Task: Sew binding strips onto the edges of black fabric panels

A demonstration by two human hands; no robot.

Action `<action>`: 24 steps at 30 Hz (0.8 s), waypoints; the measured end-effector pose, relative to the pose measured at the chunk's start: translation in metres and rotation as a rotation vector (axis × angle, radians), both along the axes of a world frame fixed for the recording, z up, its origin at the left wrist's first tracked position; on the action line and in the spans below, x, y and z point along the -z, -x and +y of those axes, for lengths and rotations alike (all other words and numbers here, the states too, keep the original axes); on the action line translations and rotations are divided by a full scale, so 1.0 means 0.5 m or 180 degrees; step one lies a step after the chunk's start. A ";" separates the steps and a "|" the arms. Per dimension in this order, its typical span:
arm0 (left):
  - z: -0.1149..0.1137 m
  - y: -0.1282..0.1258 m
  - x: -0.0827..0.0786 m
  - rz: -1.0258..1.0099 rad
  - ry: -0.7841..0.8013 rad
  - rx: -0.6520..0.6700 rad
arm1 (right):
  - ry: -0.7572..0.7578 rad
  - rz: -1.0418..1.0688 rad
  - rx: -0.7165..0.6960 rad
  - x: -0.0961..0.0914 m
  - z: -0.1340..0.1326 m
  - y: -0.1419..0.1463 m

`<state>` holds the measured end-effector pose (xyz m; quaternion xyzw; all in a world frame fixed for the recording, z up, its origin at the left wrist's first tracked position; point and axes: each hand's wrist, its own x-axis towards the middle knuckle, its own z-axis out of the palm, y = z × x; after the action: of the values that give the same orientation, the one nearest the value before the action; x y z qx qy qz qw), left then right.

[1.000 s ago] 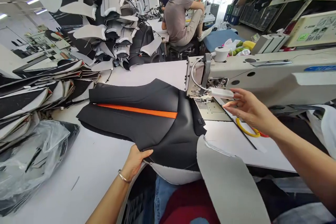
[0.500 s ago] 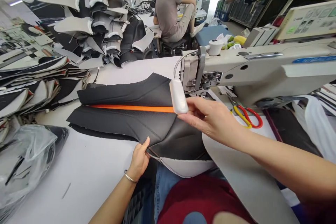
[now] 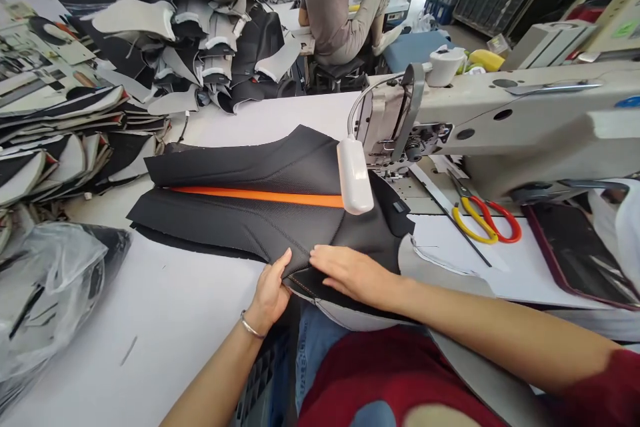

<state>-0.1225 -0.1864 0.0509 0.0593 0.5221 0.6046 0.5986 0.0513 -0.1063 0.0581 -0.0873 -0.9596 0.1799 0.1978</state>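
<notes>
A black seat cover [image 3: 220,227], sewn from dark panels with grey backing, lies across the white table, and an orange strip [image 3: 260,196] runs along its middle. My left hand [image 3: 273,290] pinches the near edge of the cover, thumb on top and fingers underneath. Just to the right, my right hand [image 3: 357,277] rests flat on the cover with its fingers stretched out. Over the cover's right part hangs a white lamp head [image 3: 356,177] on a bendable neck, hiding the strip's right end. Behind it stands the head of a sewing machine [image 3: 385,120].
Scissors [image 3: 487,220] with red and yellow handles lie right of the cover, near a dark flat case [image 3: 570,247]. A clear plastic bag [image 3: 60,287] and stacked panels [image 3: 65,147] are at left. More covers [image 3: 205,33] are piled behind. A person [image 3: 335,7] sits beyond the table.
My right hand has let go of the white lamp head and come down onto the cover. My left hand still grips the near edge. The view has tilted downward slightly.
</notes>
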 end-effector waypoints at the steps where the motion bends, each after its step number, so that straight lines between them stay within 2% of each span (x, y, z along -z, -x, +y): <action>1: 0.000 0.001 0.001 -0.0017 0.0026 -0.0030 | -0.0170 -0.0133 -0.0149 0.019 -0.008 -0.002; 5: 0.001 0.001 0.001 -0.0020 0.0167 -0.0146 | -0.0608 -0.0670 -0.0215 0.056 -0.032 -0.023; 12: 0.006 -0.004 -0.004 -0.0351 0.0284 -0.0308 | -0.1081 -0.0910 0.0270 0.071 -0.059 -0.043; 17: 0.005 -0.005 -0.009 -0.0468 0.0326 -0.0333 | -0.1185 -0.0916 0.0278 0.065 -0.062 -0.043; 24: 0.007 -0.008 -0.014 -0.0468 0.0403 -0.0249 | -0.1070 -0.0894 0.0302 0.062 -0.065 -0.038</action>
<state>-0.1185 -0.1829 0.0579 -0.0436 0.5158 0.5960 0.6138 0.0705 -0.1389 0.0273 -0.1223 -0.9891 -0.0060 0.0823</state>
